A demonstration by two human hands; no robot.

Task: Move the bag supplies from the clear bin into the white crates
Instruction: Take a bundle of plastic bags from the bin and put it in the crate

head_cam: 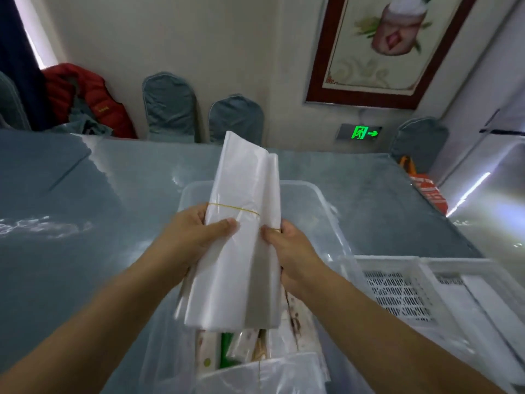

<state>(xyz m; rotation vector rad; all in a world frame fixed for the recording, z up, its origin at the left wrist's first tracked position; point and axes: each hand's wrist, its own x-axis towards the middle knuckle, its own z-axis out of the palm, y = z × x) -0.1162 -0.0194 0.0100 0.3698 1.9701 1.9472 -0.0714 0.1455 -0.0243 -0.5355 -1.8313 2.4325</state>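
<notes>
At the bottom centre of the frame, more packets (255, 351) lie in the clear bin (335, 220), their printed paper and film wrappers crowded together. Just above them both hands grasp one bundle (241, 237) of white plastic bags, held over the bin. The left hand (196, 240) wraps its left edge with the thumb laid across the front; the right hand (287, 251) pinches the right edge. A thin yellow band (235, 208) cinches the stack just above the hands.

The bundle looks light, soft and slick: thin film, folded flat and long, likely to sag or fan out at its free ends. Holding it near the band, where the layers are bound tight, seems the safest grip.

At lower right stand the white crates (397, 291), rigid plastic with slotted grid floors, touching the bin's right side. Everything rests on a glossy blue-grey table (71, 209). Farther off, at the top, are padded chairs (170, 106) and a framed picture (377, 46).
</notes>
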